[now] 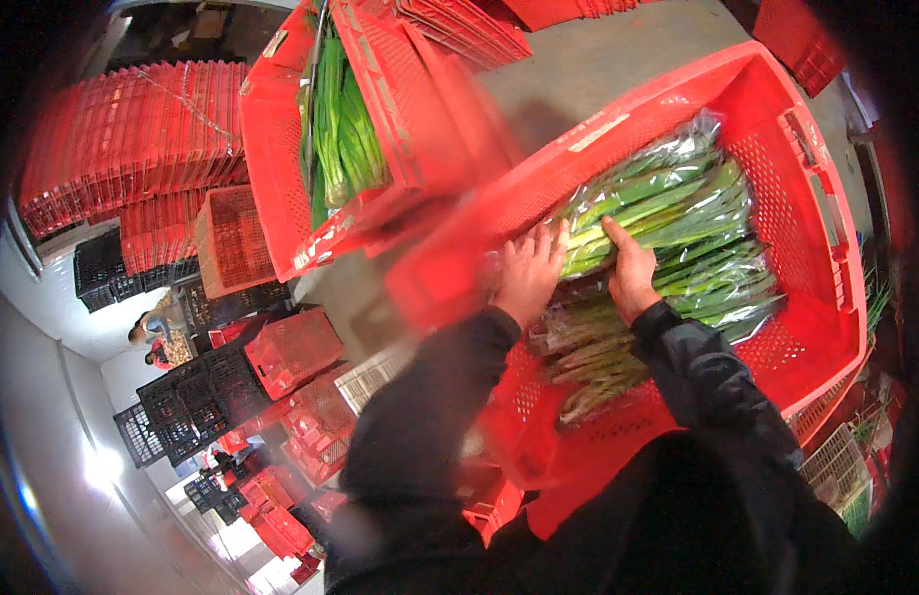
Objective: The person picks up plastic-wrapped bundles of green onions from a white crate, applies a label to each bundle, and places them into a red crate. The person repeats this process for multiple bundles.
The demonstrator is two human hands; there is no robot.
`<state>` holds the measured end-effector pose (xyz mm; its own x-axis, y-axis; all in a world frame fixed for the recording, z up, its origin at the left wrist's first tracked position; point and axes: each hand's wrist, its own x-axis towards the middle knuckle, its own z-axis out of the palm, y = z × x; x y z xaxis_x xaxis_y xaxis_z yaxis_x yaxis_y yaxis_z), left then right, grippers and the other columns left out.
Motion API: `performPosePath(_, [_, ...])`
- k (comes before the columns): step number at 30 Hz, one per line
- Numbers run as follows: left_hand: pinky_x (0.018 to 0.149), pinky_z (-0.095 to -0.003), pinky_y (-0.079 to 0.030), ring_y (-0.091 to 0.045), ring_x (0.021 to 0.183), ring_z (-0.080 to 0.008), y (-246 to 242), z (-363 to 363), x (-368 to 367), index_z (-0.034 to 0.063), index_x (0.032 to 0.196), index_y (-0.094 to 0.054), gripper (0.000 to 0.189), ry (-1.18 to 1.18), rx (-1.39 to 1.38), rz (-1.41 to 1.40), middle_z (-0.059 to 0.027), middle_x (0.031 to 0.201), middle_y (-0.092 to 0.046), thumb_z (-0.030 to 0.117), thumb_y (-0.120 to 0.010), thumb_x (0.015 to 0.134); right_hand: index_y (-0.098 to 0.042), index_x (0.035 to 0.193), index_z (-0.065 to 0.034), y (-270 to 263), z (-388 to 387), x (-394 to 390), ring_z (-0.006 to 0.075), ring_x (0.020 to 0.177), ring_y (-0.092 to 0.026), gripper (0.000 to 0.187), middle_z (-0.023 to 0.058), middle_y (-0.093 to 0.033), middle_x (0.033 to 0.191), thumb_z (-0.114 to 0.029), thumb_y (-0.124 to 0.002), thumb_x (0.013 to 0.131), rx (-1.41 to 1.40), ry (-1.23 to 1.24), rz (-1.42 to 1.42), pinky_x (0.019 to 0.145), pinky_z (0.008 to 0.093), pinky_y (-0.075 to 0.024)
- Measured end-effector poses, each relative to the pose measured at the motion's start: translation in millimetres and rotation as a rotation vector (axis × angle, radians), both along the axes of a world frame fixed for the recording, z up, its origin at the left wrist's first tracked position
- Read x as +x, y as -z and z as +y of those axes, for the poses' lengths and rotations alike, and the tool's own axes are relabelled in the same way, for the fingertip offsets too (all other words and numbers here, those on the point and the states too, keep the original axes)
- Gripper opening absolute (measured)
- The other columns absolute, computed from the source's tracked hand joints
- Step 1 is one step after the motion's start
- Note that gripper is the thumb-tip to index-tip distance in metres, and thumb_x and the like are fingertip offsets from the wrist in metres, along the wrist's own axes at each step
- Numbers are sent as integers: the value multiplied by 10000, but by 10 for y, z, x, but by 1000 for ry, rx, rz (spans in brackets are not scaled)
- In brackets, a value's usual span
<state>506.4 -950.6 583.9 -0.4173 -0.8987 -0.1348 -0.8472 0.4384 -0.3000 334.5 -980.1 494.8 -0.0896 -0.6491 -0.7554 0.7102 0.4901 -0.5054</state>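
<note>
A large red plastic crate (787, 193) lies before me, holding several green onion bundles (712, 201) in clear plastic bags, laid side by side. Both hands are inside it, over the bagged stalks. My left hand (532, 268) rests at the end of one bundle, fingers against its pale stems. My right hand (632, 269) lies on the same bundle, thumb and fingers apart, just right of the left. Whether either hand grips the bag cannot be told. Darker bundle ends (601, 357) lie below my hands, partly hidden by my right sleeve.
Another red crate (273, 171) with loose green onions (344, 126) stands at the upper left. Stacked red crates (132, 141) and black crates (199, 401) fill the left side. People (156, 346) are far off at the left. More greens (876, 297) show at the right edge.
</note>
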Motion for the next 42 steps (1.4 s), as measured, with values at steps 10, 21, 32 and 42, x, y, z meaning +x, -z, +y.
performPosePath(10, [859, -403, -516, -640, 1096, -256, 455, -39, 34, 60, 1460, -496, 517, 50, -43, 114, -160, 1330, -614, 189, -490, 959, -660, 1155, 80, 321, 65, -143, 217, 950, -630, 536, 114, -689, 1087, -284, -862, 817, 39, -250, 154, 843, 362, -500])
performPosePath(21, [1088, -578, -361, -458, 1333, -445, -189, 106, -239, 31, 1601, -118, 1222, -265, 518, 315, -283, 1514, -377, 408, -850, 699, -630, 1239, 24, -2051, 705, -1493, 161, 1083, -641, 327, 101, -680, 1221, -146, -698, 969, -352, -913, -143, 984, 306, -513])
performPosePath(32, [1006, -503, -466, -572, 1173, -439, -917, -367, -1712, -61, 1198, -607, 542, 97, 107, 717, -279, 1182, -612, 229, -794, 780, -655, 1146, 36, -2396, 2341, -3882, 202, 979, -720, 263, 115, -737, 1094, -142, -711, 962, -352, -320, 153, 882, 335, -579])
performPosePath(42, [946, -478, -511, -622, 1073, -424, -2085, 1277, -5654, -30, 1202, -615, 358, 573, 263, 933, -243, 1184, -641, 154, -679, 901, -686, 1048, 12, -1671, 4206, -6206, 157, 784, -701, 179, 71, -721, 900, -148, -689, 967, -160, -263, 97, 720, 301, -595])
